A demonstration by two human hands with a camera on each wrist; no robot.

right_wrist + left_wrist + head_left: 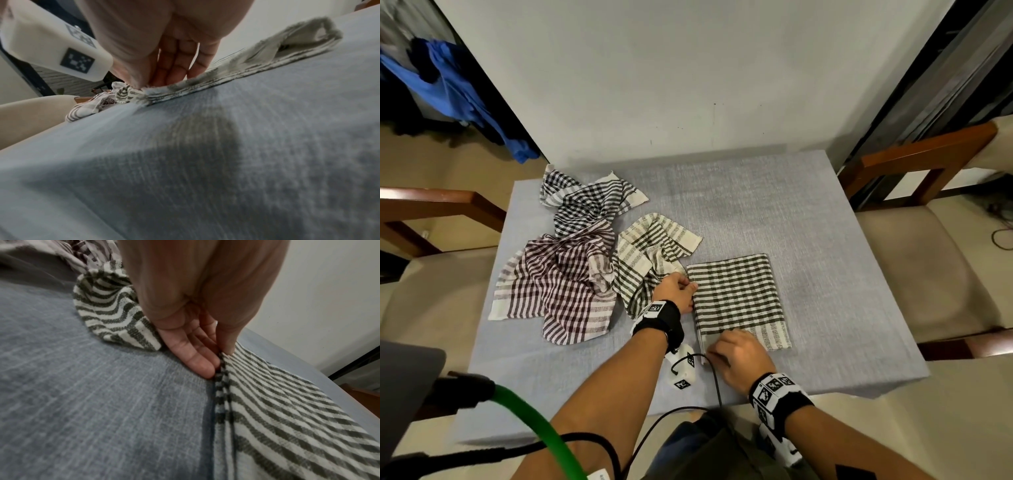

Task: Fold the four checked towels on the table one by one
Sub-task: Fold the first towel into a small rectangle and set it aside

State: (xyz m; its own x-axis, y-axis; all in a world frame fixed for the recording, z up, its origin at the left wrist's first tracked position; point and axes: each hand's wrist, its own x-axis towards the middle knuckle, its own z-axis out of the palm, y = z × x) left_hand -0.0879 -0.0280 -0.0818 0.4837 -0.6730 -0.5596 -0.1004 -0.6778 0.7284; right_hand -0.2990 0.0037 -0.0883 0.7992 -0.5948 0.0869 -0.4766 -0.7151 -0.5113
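The folded green-checked towel [739,301] lies flat on the table [825,240], just right of the three crumpled towels. The left hand [676,291] pinches its left edge, fingers [197,360] clamped on the stacked layers. The right hand [739,356] grips the near-left corner, thumb and fingers closed on the edge. The likely risk is the layers slipping: lifting from one side could let lower plies sag and the fold skew. The crumpled green-checked towel [654,260] touches the left hand, so it could snag and drag along.
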